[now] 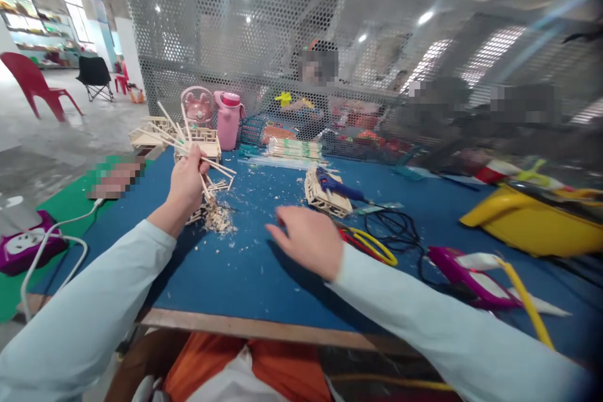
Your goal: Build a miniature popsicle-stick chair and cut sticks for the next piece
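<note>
My left hand [187, 181] is raised above the blue table [245, 270] and closed round a bunch of thin wooden sticks [176, 138] that fan out up and to the sides. Below it lies a small heap of wood shavings [217, 218] and a partly hidden stick frame. My right hand [308, 239] hovers low over the table's middle, seen from the back, fingers curled and pointing left; what it holds, if anything, is hidden. Just beyond it lie yellow-and-red handled cutters [372, 245] and a small stick-built model [325, 196] with a blue glue gun [339, 187] on it.
A pink bottle [228, 118], a pink fan [198, 107] and stick furniture [202, 141] stand at the back by a perforated metal screen; people sit behind it. A yellow tub [532, 223] and purple tool [466, 273] are at right. A power strip [23, 245] lies at left.
</note>
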`<state>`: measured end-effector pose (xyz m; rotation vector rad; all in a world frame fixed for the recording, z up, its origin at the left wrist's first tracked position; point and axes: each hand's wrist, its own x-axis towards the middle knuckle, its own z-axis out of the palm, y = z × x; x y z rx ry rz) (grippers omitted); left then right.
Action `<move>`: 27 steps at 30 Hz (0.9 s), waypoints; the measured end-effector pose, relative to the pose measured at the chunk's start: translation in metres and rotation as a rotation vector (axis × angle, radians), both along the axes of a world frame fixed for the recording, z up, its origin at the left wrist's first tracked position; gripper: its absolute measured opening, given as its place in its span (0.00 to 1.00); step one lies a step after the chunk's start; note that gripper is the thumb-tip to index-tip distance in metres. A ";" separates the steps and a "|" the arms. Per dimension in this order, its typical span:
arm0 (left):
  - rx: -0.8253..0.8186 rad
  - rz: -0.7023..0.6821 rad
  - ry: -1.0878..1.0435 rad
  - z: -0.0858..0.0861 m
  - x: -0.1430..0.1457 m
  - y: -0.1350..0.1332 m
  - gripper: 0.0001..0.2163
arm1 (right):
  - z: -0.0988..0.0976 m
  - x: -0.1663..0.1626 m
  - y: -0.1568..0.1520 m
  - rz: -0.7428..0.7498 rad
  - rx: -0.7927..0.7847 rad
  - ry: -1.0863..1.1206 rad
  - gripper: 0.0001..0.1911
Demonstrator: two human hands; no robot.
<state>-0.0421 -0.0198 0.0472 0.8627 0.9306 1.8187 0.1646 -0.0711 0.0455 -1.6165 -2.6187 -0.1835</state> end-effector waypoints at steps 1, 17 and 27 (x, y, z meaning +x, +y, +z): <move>-0.003 -0.002 0.011 0.000 0.001 0.000 0.14 | 0.000 0.019 -0.010 -0.106 -0.027 -0.078 0.16; -0.117 -0.037 0.102 -0.008 0.012 -0.006 0.12 | -0.035 0.100 -0.036 -0.393 -0.055 0.089 0.17; -0.101 -0.057 0.092 -0.007 0.012 -0.006 0.12 | -0.018 0.080 -0.020 -0.098 -0.024 -0.034 0.13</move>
